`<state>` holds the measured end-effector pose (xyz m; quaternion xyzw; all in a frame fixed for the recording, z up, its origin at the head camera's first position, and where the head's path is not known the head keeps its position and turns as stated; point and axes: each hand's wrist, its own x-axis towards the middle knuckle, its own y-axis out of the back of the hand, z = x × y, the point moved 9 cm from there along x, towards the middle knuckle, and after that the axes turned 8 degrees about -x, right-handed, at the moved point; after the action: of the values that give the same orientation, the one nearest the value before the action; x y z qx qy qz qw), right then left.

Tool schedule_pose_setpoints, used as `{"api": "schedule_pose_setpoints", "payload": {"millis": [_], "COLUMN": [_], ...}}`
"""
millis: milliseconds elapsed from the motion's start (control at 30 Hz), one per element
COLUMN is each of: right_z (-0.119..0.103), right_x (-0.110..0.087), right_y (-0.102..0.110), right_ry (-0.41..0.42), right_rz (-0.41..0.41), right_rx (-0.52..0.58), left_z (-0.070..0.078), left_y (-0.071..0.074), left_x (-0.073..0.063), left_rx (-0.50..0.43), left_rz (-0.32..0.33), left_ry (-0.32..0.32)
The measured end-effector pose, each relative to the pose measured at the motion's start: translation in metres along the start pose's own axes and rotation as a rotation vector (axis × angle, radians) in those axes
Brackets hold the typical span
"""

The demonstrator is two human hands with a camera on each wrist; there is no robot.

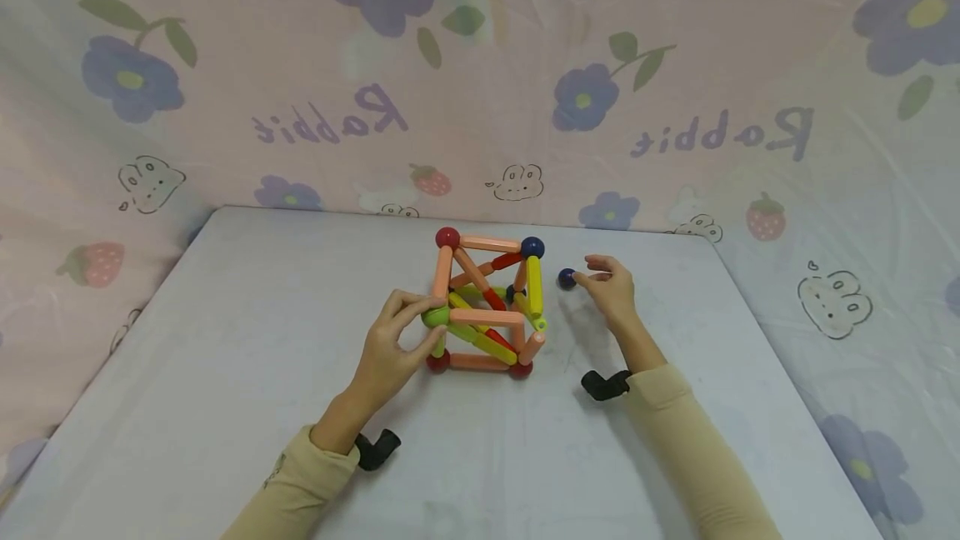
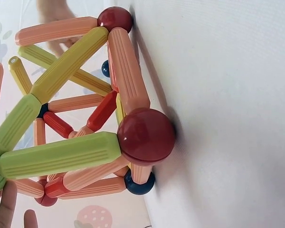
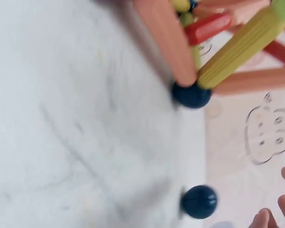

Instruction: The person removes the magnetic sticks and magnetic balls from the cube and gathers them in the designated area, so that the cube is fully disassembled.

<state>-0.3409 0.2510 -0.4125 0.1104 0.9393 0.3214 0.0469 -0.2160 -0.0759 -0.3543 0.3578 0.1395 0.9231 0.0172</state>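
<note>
A frame built of magnetic rods and balls (image 1: 487, 363) stands on the white table. At its near left upper corner, my left hand (image 1: 386, 348) pinches a green ball (image 1: 435, 317) between thumb and fingers. Peach, yellow, green and red rods join dark red balls (image 2: 146, 136) and dark blue balls (image 3: 192, 95). One peach rod (image 1: 532, 347) on the near right side slants up with a free end. To the right of the frame, a loose dark blue ball (image 3: 199, 202) rests on the table. My right hand (image 1: 611, 290) is beside it, fingers parted and apart from the ball in the right wrist view.
The white tabletop (image 1: 225, 340) extends around the frame. Behind it hangs a cloth (image 1: 480, 90) printed with flowers, strawberries and rabbits. Black wrist mounts (image 1: 378, 450) stick out by both beige sleeves (image 1: 690, 440).
</note>
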Motion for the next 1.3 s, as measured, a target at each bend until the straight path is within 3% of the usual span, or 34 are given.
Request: {"api": "schedule_pose_setpoints", "payload": {"millis": [167, 333, 500, 600, 700, 900, 1300], "right_z": [-0.034, -0.088, -0.138, -0.159, -0.169, -0.172, -0.172], "right_x": [-0.03, -0.077, -0.125, -0.147, -0.156, -0.159, -0.16], "right_y": [0.012, 0.014, 0.0, -0.017, -0.037, -0.062, -0.076], "right_ry": [0.183, 0.523, 0.891, 1.038, 1.086, 1.086, 1.071], "right_rz": [0.044, 0.059, 0.034, -0.015, -0.072, -0.128, -0.166], "right_rx": [0.077, 0.124, 0.046, -0.064, -0.178, -0.348, -0.425], "left_z": [0.0, 0.0, 0.002, 0.003, 0.003, 0.004, 0.004], "left_y": [0.0, -0.001, 0.0, 0.0, 0.001, -0.001, 0.001], "left_x": [0.0, 0.0, 0.0, 0.0, 0.0, -0.001, -0.002], "left_rx": [0.003, 0.008, 0.02, 0.033, 0.042, 0.034, 0.047], "left_rz": [-0.005, -0.012, -0.019, -0.022, -0.021, -0.026, -0.017], "left_ry": [0.003, 0.002, -0.005, -0.005, -0.009, -0.02, -0.033]}}
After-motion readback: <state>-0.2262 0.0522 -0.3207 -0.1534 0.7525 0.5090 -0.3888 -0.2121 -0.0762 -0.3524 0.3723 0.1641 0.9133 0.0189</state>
